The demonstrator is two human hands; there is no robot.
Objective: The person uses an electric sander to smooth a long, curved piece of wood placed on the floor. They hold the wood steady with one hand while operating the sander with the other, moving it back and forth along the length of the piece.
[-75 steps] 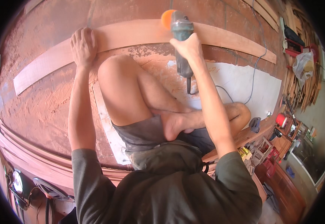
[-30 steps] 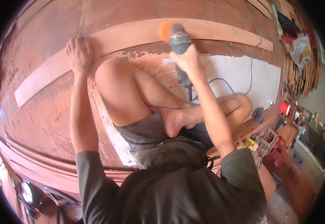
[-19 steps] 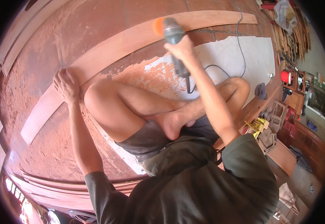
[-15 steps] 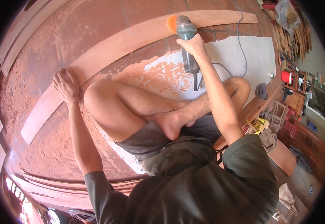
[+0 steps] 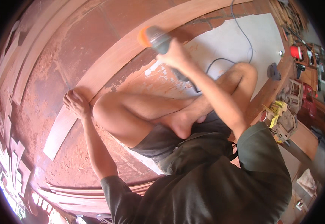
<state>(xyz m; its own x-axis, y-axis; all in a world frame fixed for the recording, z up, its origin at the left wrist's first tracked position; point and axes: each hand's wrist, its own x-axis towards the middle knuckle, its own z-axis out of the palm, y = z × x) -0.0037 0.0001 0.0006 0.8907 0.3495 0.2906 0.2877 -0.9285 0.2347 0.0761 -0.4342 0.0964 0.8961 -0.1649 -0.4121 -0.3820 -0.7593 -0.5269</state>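
Observation:
A long, flat, slightly curved wooden board (image 5: pixel 115 61) lies across the floor in front of my crossed legs. Near its left end my left hand (image 5: pixel 77 105) is closed over it, fingers bent at the far edge. My right hand (image 5: pixel 175 56) is wrapped around the body of an angle grinder (image 5: pixel 159 40), smeared by motion. The grinder's orange disc (image 5: pixel 144 36) is at the middle stretch of the board; whether it presses on the wood I cannot tell. My wrist and forearm partly hide the rear of the tool.
A grey cord (image 5: pixel 249 37) runs over a white sheet (image 5: pixel 225 43) dusted with reddish sawdust. More boards (image 5: pixel 39 52) lie at the far left, and thin strips (image 5: pixel 91 190) near my left side. Wooden pieces and a yellow item (image 5: pixel 278 109) sit at the right.
My right hand has swept the grinder leftward along the board, toward my left hand. The left hand keeps its place on the board. The whole view has shifted a little.

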